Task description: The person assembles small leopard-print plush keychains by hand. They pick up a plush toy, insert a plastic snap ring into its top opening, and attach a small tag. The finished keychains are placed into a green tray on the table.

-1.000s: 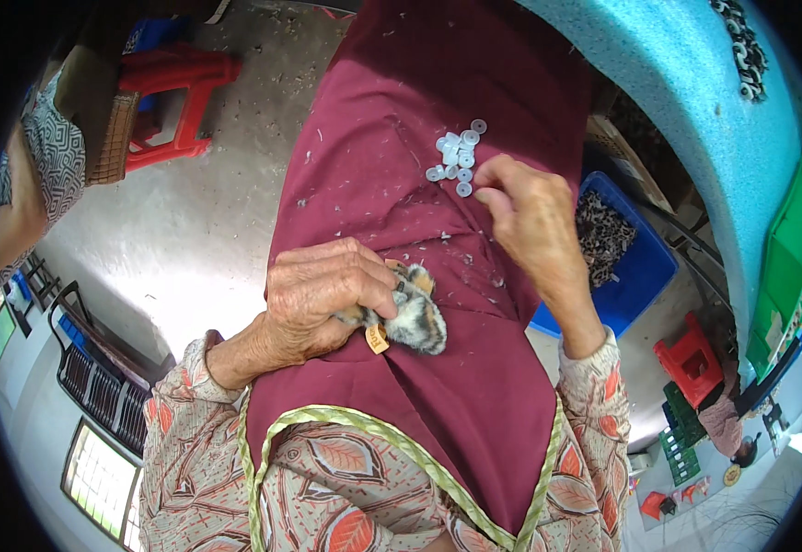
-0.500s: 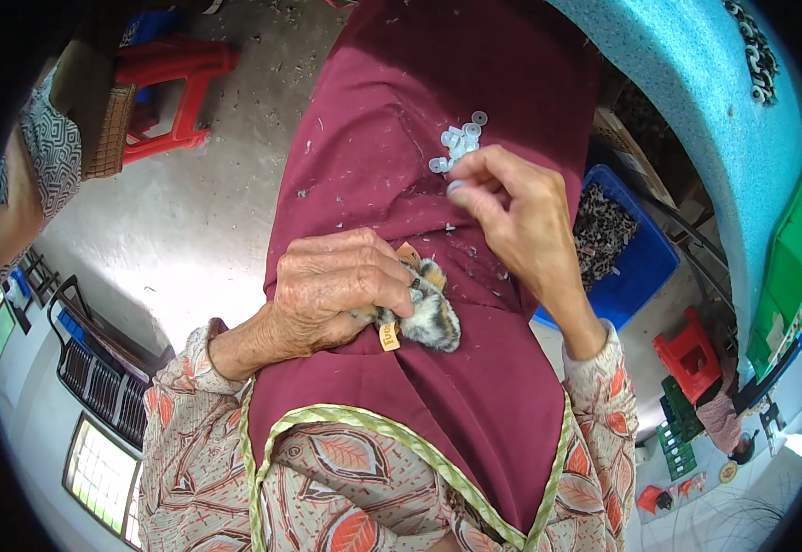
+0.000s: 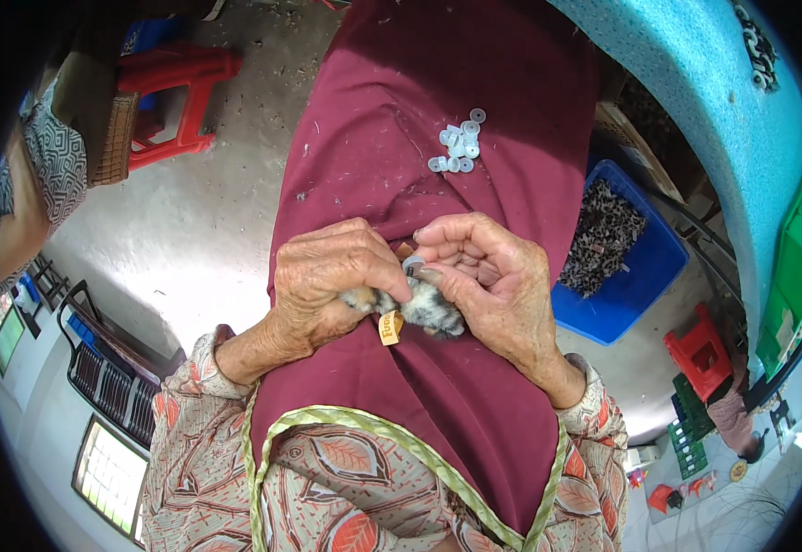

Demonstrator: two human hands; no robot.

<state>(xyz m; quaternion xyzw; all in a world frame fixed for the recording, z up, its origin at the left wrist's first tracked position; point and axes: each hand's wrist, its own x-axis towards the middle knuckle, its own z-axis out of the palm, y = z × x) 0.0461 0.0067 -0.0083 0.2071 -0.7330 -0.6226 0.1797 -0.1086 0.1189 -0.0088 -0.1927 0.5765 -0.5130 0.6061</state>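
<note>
In my lap, over a dark red apron (image 3: pixel 346 184), my left hand (image 3: pixel 332 276) grips a small plush toy (image 3: pixel 433 311) with black, white and orange fur. A yellow-orange fabric tag (image 3: pixel 389 328) sticks out from it below my fingers. My right hand (image 3: pixel 502 285) has come against the toy from the other side. Its thumb and forefinger pinch a translucent white plastic washer (image 3: pixel 413 264) at the toy's upper edge; whether this is seated on anything is hidden. Farther up the apron lies a small pile of similar washers (image 3: pixel 457 145).
A blue bin (image 3: pixel 594 320) holding black-and-white pieces stands on the floor at right, beside a red stool (image 3: pixel 700 350). A light-blue surface (image 3: pixel 686 64) curves along the upper right, with a green tray (image 3: pixel 792 267) near it. Another person's arm (image 3: pixel 23 207) and a red stool (image 3: pixel 200 101) are at left.
My right hand has moved from the washer pile down to the toy, bringing one washer with it. My left hand keeps its hold in nearly the same place.
</note>
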